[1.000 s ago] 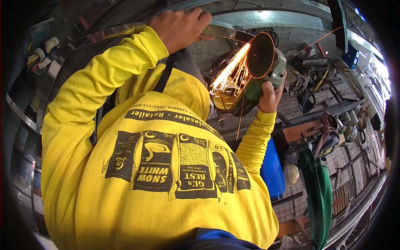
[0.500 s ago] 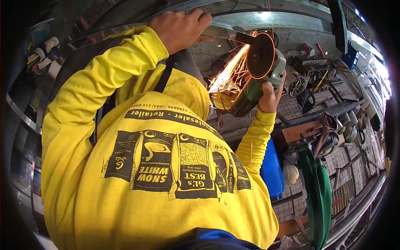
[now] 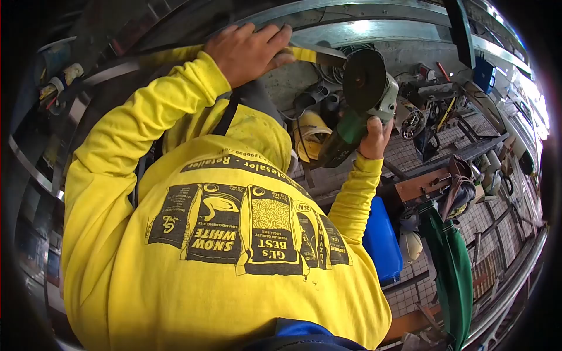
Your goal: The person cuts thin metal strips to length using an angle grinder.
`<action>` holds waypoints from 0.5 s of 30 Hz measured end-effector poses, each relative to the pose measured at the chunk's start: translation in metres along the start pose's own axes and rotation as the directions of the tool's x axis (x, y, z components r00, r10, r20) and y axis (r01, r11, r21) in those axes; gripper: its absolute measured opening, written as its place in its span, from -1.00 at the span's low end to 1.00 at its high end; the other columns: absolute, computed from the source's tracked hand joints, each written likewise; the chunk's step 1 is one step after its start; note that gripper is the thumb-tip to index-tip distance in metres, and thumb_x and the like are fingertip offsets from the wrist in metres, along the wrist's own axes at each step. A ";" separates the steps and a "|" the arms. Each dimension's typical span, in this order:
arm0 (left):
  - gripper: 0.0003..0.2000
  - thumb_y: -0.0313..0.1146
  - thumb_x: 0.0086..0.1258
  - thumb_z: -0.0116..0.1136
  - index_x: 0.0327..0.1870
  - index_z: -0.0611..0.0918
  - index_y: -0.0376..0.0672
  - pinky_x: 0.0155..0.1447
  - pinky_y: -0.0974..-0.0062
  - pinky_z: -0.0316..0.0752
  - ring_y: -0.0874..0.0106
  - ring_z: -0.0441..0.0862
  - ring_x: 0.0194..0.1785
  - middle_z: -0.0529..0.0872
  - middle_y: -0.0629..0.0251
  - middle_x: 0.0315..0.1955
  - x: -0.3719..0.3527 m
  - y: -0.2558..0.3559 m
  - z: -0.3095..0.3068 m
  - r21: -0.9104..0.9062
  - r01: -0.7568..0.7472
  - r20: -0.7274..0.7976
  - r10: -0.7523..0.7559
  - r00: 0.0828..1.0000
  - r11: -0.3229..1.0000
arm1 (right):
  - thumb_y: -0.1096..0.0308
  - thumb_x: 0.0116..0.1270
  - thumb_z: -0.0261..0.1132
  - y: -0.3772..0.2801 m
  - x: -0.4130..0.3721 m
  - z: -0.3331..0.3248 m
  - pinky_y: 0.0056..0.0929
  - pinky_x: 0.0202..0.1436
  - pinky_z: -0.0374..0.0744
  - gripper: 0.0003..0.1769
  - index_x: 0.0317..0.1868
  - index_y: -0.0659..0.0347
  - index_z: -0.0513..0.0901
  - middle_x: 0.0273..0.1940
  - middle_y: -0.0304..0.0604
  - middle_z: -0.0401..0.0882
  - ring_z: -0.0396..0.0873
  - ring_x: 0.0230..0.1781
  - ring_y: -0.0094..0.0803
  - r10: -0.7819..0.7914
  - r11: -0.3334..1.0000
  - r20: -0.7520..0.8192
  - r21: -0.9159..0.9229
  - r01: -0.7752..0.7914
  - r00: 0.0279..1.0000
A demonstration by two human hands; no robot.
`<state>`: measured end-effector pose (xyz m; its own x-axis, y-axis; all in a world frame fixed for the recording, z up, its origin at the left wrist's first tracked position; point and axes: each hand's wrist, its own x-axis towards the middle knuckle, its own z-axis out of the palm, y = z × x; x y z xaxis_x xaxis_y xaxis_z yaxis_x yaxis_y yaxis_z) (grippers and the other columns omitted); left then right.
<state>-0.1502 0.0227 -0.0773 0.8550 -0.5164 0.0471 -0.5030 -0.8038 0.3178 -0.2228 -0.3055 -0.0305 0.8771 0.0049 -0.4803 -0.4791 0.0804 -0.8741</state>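
My left hand [image 3: 249,54] is closed around a long shiny metal bar [image 3: 331,57], whose end sticks out to the right past my fingers. The bar reflects the yellow of my sleeve and also runs off to the left. In my right hand [image 3: 376,137] is a green angle grinder [image 3: 345,136], gripped near its metal head. Its dark round disc [image 3: 363,81] faces me, with its left edge right beside the bar's end. No sparks show at the disc.
Beyond the grinder lies a yellow bucket [image 3: 311,136] on its side. A blue plastic container [image 3: 381,240] and a green cloth [image 3: 448,263] are at the right, over a metal grid [image 3: 462,131]. Tools and scrap lie around it. A long metal beam [image 3: 374,32] crosses the top.
The stream of sparks and the glowing rim of the disc are gone. The grinder has shifted slightly left and down, and my left hand has moved a little left with the bar.
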 end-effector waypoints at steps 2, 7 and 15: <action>-0.54 0.16 0.48 0.16 0.06 0.55 -0.07 -0.09 0.27 0.67 0.25 0.69 -0.14 0.64 0.34 -0.14 -0.002 0.001 -0.003 0.072 -0.074 -0.068 0.079 0.995 0.995 | -0.16 0.25 0.52 0.011 -0.001 -0.007 -0.31 0.19 0.64 0.09 0.53 0.35 0.19 0.26 -0.03 0.51 0.60 0.18 -0.26 -0.053 0.998 0.001 0.015 0.053 0.999; -0.56 0.10 0.43 0.25 0.02 0.48 -0.05 -0.11 0.23 0.66 0.21 0.66 -0.15 0.54 0.31 -0.17 -0.006 0.001 0.001 0.099 -0.063 -0.008 0.064 0.998 0.993 | -0.27 0.19 0.54 0.030 -0.018 -0.015 -0.29 0.33 0.53 0.18 0.53 0.36 0.20 0.30 -0.03 0.48 0.55 0.25 -0.27 -0.088 0.996 -0.055 -0.026 0.087 0.995; -0.42 0.20 0.44 0.20 0.25 0.39 0.00 -0.14 0.02 0.69 -0.01 0.75 -0.12 0.67 0.12 -0.06 -0.003 0.000 0.003 -0.043 0.075 0.206 -0.065 0.976 0.996 | -0.24 0.15 0.57 0.053 -0.034 -0.010 -0.33 0.37 0.47 0.18 0.51 0.37 0.23 0.30 -0.06 0.49 0.52 0.27 -0.31 -0.092 0.996 -0.090 -0.029 0.090 0.992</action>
<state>-0.1529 0.0240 -0.0801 0.8413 -0.5132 -0.1701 -0.4316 -0.8270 0.3604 -0.2784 -0.3111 -0.0614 0.9109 -0.0925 -0.4022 -0.3990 0.0521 -0.9155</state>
